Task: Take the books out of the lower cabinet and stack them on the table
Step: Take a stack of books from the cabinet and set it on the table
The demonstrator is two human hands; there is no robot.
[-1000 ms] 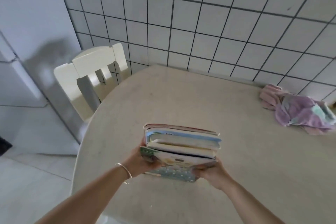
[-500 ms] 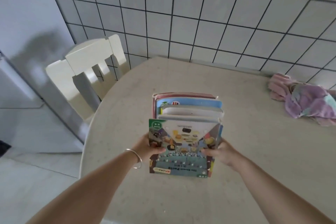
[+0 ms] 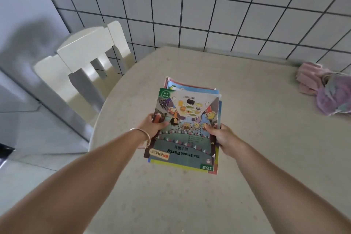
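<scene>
A stack of several thin picture books [image 3: 187, 125] is over the middle of the round beige table [image 3: 256, 138]. The top cover is a colourful one titled "The Street Party", upside down to me. My left hand [image 3: 152, 126], with a silver bangle on the wrist, grips the stack's left edge, thumb on the cover. Opposite it, my right hand [image 3: 218, 134] grips the right edge in the same way. Whether the stack touches the tabletop I cannot tell. The lower cabinet is out of view.
A cream wooden chair [image 3: 83, 57] stands at the table's left edge, against the tiled wall [image 3: 209, 9]. A crumpled pink and purple cloth [image 3: 328, 91] lies at the table's far right. A white appliance [image 3: 22, 43] is on the left.
The stack has tipped from edge-on to showing its top cover and has dropped toward the tabletop. Both hands have kept their hold on its sides.
</scene>
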